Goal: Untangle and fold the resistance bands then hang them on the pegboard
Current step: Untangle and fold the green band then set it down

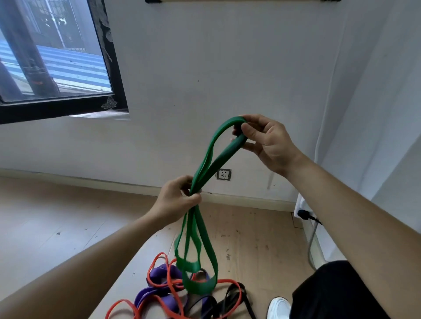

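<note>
A green resistance band (210, 157) is held up in front of the white wall, folded into several strands. My right hand (266, 141) pinches its upper loop end at centre right. Lower and to the left, my left hand (176, 199) grips the bunched strands at their middle. Below that hand the green loops hang down to just above the floor. On the wooden floor beneath lies a tangle of a purple band (159, 296), a thin red band (173, 287) and a black band (230, 298). At the top edge a bar with black ends (241, 1) shows on the wall.
A black-framed window (57, 61) fills the upper left. A wall socket (224, 174) sits low on the wall behind the band. At the right a plug and grey cable (306, 215) hang by the corner. My white shoe (279, 307) and black trouser leg are at bottom right.
</note>
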